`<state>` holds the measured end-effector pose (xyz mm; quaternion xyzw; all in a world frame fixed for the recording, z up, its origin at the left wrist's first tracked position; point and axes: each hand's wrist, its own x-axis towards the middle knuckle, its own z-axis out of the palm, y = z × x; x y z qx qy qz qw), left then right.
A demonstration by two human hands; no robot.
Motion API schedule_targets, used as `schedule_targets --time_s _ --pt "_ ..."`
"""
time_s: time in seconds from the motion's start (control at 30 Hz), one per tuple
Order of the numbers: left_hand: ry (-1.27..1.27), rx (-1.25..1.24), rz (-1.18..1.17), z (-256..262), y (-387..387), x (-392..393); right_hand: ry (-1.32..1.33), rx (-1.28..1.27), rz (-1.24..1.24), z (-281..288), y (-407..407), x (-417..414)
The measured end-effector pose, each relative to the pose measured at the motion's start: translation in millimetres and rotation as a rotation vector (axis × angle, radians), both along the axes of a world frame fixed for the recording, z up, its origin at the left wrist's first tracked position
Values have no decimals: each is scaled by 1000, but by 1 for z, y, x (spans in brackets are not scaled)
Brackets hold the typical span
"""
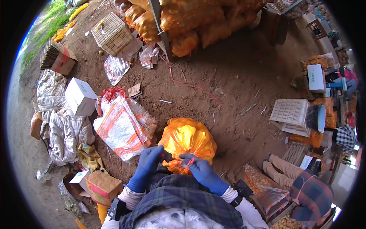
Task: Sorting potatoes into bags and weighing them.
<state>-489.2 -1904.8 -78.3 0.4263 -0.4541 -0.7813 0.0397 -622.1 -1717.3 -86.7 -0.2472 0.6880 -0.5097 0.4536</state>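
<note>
An orange mesh sack (188,137), full and round, stands on the dirt floor right in front of me, its gathered top towards me. My left hand (148,164), in a blue knit glove, is at the left of the gathered neck with its fingers pinched together. My right hand (201,171), gloved alike, is at the right side of the neck. A thin red cord (177,159) runs between the fingertips of both hands, and a red end of it sticks out by my right fingers. Whatever fills the sack is hidden by the bright mesh.
To the left lie a white woven sack (120,126) with red ties (113,94), a white carton (81,96) and grey quilts (65,128). Stacked full mesh sacks (200,23) rise ahead behind a metal post (160,28). At right, a person (307,191) bends beside a potato-filled sack (257,183).
</note>
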Motion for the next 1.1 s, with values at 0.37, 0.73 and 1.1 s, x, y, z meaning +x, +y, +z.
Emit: schedule_targets --time_s 0.37,0.73,1.1 --pt "103 -422 -425 -9 27 3 55 -4 64 8 -4 6" --pt "90 244 -236 -54 43 0 -585 64 -427 -32 8 -31" --pt "-138 -109 -277 -20 102 13 -472 73 -260 41 43 41"
